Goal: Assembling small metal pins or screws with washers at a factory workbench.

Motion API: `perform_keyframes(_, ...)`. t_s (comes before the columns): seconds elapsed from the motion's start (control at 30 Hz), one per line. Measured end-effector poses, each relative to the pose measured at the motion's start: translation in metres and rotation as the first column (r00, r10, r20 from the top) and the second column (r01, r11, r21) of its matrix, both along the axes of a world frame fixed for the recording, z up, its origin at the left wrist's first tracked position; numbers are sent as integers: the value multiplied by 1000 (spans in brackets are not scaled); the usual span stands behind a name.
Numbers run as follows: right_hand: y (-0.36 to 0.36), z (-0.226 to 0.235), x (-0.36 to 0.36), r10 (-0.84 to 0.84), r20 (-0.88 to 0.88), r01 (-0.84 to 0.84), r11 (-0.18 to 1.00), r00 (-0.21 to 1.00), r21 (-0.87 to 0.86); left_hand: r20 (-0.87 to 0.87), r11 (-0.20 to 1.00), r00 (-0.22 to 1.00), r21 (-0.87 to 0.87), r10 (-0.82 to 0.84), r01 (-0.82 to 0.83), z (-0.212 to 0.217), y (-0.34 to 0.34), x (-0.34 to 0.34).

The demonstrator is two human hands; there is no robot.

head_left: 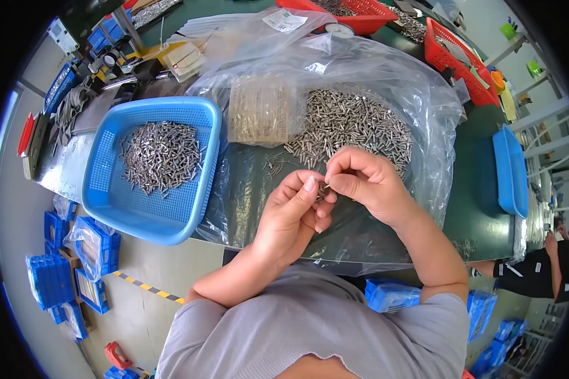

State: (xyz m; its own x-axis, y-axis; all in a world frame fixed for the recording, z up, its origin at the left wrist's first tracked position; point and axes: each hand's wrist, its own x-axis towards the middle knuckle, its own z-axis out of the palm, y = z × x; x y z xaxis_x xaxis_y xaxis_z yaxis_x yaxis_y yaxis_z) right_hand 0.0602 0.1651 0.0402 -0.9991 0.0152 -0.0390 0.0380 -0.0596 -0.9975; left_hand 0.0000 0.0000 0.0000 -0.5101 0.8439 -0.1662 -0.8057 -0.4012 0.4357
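Hands [325, 189] w/ pin; blue basket [147, 221] half-full.

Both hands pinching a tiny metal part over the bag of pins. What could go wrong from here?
1. The small metal part is pinched only at the fingertips of the left hand and right hand; a slip would likely drop it onto the clear plastic sheet, where it may get lost among the loose pins.
2. The sheet looks slick and wrinkled; a forearm drag could scatter the pile.
3. The blue basket overhangs the table edge; a bump might tip it.
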Motion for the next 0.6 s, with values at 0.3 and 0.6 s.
perform_keyframes(0.3, -7, -2, -3, -80, -119, 107, 965, 990, 241, -46, 999, 998, -32, -30, 29, -2, -1, -1)
perform_keyframes(0.6, 1, 5, -2, -27, -256, 145, 879, 966, 454, -9, 998, 999, -37, -52, 51, 3, 2, 1)
